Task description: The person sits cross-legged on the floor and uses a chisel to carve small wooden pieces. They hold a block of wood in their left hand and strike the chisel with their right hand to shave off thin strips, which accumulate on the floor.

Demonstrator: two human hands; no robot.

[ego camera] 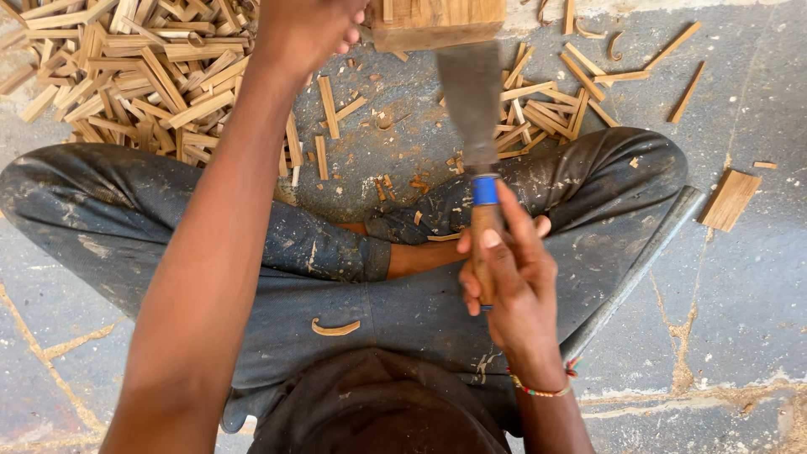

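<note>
Concrete floor (740, 277), grey, cracked and dusty, fills the frame. Upper left lies a heap of pale split wooden sticks (134, 67). The left hand (307, 29), top centre, reaches beside a square wooden block (437, 21); its grip I cannot tell. Right of centre, the right hand (508, 277) closes around the wooden handle of a broad steel blade (471, 109) pointing at the block.
</note>
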